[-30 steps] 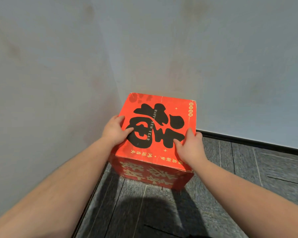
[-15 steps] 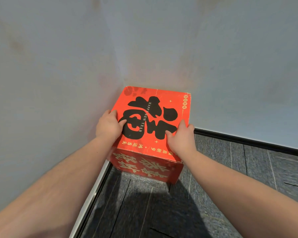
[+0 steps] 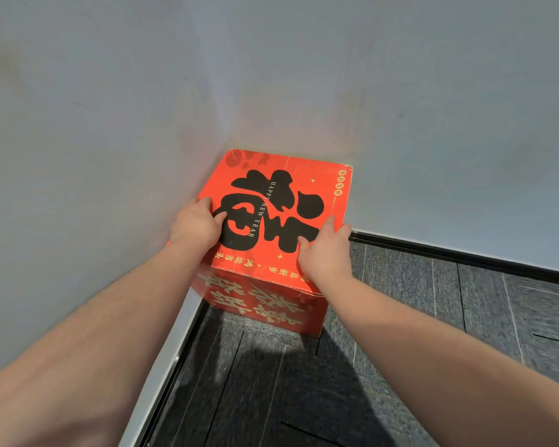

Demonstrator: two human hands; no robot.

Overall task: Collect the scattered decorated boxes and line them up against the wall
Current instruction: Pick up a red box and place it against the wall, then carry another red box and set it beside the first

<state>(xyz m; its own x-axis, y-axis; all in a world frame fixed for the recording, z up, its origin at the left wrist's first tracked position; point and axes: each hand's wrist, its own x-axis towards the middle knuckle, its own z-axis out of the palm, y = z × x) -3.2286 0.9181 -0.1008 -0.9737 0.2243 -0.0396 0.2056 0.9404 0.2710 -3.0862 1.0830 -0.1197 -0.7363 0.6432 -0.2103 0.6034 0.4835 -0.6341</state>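
A red decorated box (image 3: 291,195) with a large black character and gold lettering sits on the floor in the room's corner, its far and left sides against the two walls. My left hand (image 3: 197,224) grips its left top edge, thumb on the lid. My right hand (image 3: 326,253) holds the right front part of the top, fingers wrapped over the right edge. No other boxes are in view.
Pale grey walls (image 3: 433,124) meet in the corner behind the box. A black skirting strip (image 3: 465,256) runs along the right wall and a light one (image 3: 165,375) along the left. Dark grey floor tiles (image 3: 417,317) spread to the right and toward me.
The box has slid deeper into the corner with both hands on it, and now sits tight against both walls. My hands kept their grip.
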